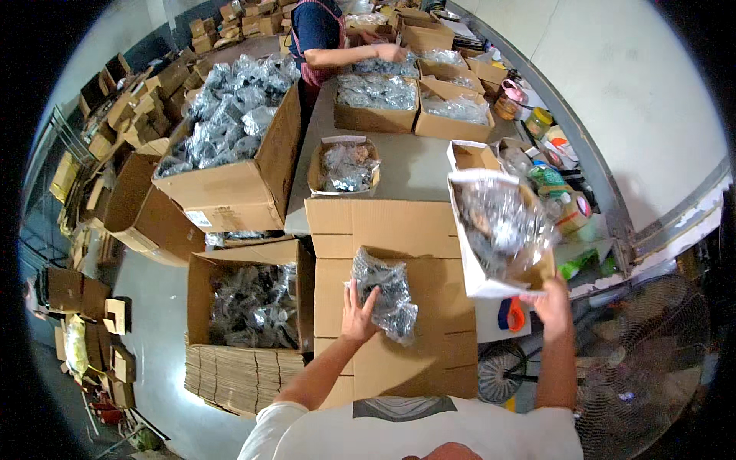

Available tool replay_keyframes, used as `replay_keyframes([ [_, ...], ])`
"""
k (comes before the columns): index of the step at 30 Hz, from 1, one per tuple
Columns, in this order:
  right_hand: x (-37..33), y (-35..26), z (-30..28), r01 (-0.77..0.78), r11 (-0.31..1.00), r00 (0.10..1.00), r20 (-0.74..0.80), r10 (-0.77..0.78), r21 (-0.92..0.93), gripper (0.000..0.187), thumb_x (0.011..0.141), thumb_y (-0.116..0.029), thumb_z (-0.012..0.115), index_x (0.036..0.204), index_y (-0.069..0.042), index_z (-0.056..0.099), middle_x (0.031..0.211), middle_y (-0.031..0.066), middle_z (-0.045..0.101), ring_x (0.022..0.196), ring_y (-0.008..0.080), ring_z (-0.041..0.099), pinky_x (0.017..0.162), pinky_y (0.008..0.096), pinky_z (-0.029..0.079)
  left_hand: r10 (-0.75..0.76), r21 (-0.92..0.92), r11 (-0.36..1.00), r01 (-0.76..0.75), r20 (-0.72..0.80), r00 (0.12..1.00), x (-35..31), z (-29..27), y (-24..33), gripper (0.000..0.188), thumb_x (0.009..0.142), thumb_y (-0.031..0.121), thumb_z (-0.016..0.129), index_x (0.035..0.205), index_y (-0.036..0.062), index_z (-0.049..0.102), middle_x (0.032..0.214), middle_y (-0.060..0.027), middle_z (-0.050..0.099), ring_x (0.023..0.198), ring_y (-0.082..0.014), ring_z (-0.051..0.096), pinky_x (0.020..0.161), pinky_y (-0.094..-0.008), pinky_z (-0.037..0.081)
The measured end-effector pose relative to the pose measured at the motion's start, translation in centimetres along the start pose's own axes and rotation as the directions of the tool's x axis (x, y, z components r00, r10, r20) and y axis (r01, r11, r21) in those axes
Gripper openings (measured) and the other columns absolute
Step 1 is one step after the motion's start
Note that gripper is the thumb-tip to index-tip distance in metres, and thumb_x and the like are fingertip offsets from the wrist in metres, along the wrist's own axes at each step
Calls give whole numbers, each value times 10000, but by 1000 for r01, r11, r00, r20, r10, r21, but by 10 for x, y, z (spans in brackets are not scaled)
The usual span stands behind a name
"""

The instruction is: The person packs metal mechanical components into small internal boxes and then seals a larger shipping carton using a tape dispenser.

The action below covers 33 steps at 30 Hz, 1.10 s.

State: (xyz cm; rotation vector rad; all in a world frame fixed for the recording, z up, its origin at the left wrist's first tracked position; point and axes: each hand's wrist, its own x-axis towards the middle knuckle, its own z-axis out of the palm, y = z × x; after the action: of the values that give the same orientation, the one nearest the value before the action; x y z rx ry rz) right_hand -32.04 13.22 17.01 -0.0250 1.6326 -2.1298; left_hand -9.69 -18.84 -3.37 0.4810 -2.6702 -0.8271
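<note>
My left hand [359, 313] rests with fingers spread against the left side of a clear bubble-wrap bag [395, 285] with dark contents. The bag lies on a flat sheet of brown cardboard [441, 307] in front of me. At the right, my right hand [550, 303] grips the near edge of a white-sided cardboard box [497, 289]. That box is tilted and slightly blurred, and clear-wrapped items [502, 222] fill it. What exactly sits inside the wrapping I cannot make out.
A large carton [222, 192] heaped with wrapped bags stands at the left, another open carton [201, 307] below it. Smaller filled boxes [376, 119] line the far table, where a co-worker's arm [345, 57] reaches over. An orange tape roll [515, 314] and a fan [652, 360] are at right.
</note>
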Motion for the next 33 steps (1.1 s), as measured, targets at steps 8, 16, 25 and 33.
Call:
replay_keyframes([
  [8, -44, 156, 28, 308, 772, 922, -28, -387, -556, 419, 785, -90, 498, 1193, -2, 456, 1090, 102, 513, 978, 222, 530, 860, 360, 449, 24, -291, 956, -47, -80, 997, -2, 20, -14, 1043, 457, 74, 814, 1367, 176, 315, 1426, -312, 46, 1288, -509, 180, 1044, -502, 283],
  [16, -92, 276, 176, 343, -381, 809, 476, -345, -859, 553, 690, -148, 646, 1221, -162, 493, 981, 147, 460, 918, 347, 469, 747, 440, 489, 17, -353, 933, -68, -145, 989, -5, 40, -33, 1019, 551, 206, 794, 1399, 156, 232, 1426, -305, 81, 1292, -509, 136, 1053, -552, 205],
  [25, -87, 255, 126, 316, -367, 790, 457, -409, -875, 768, 562, -96, 737, 1266, -215, 456, 1115, 143, 436, 1039, 370, 433, 841, 452, 453, 439, -105, 896, -431, 358, 824, -133, 24, 6, 638, 659, 214, 675, 1263, 195, 471, 1373, -133, 349, 1226, -362, 343, 920, -565, 320],
  [33, -66, 191, 90, 467, 343, 689, 92, -719, -815, 751, 548, -37, 716, 1243, -54, 433, 1132, 202, 499, 1070, 302, 498, 874, 405, 433, 668, -18, 665, -747, 460, 584, -194, 53, 3, 467, 825, 377, 493, 1277, 267, 464, 1407, -112, 306, 1284, -383, 274, 953, -664, 229],
])
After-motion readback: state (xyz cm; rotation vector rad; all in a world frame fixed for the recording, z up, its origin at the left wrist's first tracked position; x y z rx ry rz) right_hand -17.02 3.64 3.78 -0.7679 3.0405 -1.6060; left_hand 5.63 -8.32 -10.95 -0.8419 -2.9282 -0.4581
